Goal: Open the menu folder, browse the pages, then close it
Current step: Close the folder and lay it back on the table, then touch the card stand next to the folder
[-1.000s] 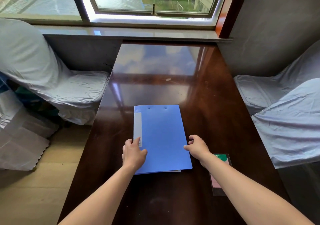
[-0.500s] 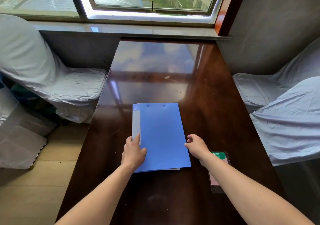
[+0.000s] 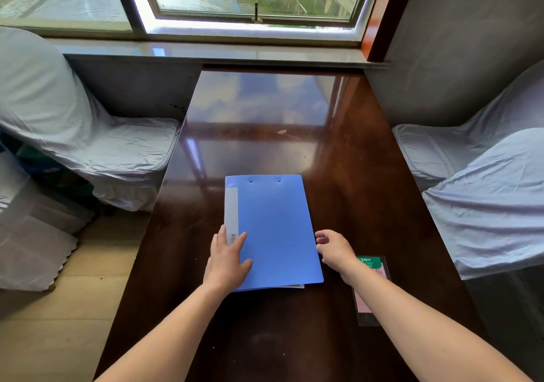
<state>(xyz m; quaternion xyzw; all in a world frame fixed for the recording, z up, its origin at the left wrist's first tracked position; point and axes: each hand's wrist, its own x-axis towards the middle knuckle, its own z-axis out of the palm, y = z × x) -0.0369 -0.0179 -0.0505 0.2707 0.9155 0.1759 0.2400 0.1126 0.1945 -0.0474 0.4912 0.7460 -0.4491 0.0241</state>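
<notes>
A blue menu folder [image 3: 273, 228] lies closed and flat on the dark wooden table [image 3: 279, 122], spine to the left, with a white page edge showing under its near side. My left hand [image 3: 228, 259] rests flat on the folder's near left corner, fingers spread over the grey spine strip. My right hand [image 3: 335, 249] hovers at the folder's right edge with loosely curled fingers, holding nothing; I cannot tell whether its fingertips touch the cover.
A small plastic-sleeved card [image 3: 372, 287] with a green label lies right of the folder, partly under my right forearm. Cloth-covered chairs stand left [image 3: 82, 134] and right [image 3: 485, 193] of the table. A window sill [image 3: 206, 50] runs along the far end.
My left hand has flattened and slid a little further onto the folder's cover. My right hand has eased slightly off the right edge. The folder stays closed.
</notes>
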